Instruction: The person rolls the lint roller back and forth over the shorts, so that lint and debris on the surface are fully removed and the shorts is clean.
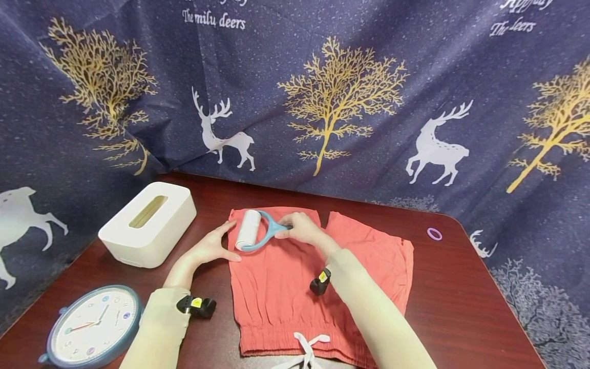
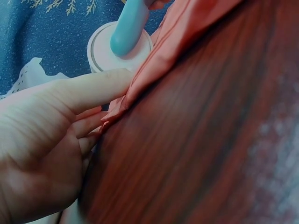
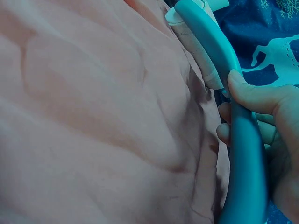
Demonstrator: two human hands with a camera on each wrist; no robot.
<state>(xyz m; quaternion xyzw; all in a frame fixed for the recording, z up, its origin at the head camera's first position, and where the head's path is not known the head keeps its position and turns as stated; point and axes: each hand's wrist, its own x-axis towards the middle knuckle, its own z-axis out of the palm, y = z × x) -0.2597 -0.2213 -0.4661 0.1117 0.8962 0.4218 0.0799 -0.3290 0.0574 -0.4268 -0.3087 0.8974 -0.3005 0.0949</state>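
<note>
The right hand (image 1: 301, 228) grips the blue handle (image 3: 250, 158) of a lint roller (image 1: 275, 227), its thumb along one side and its fingers curled round the other. The roller's white roll (image 1: 249, 229) sits on the red shorts (image 1: 272, 287), on the leg at the left, near the hem at the far end. The left hand (image 1: 214, 248) is spread, holding nothing in a grip; its thumb and fingers touch the left edge of that same leg, just beside the roll. The shorts lie spread on the dark red wooden table (image 1: 465, 307), the gathered waistband and its white drawstring (image 1: 306, 344) toward the person, the right forearm passing over the other leg. A small black camera (image 1: 195, 306) is on the left wrist, another on the right. Left of the shorts stands a white tissue box (image 1: 172, 228); nearer the person, a blue-rimmed clock (image 1: 94, 328) lies dial up. A purple ring (image 1: 434, 234) lies well apart at the right. Behind hangs a dark blue cloth (image 1: 272, 66) with white deer and golden trees.
</note>
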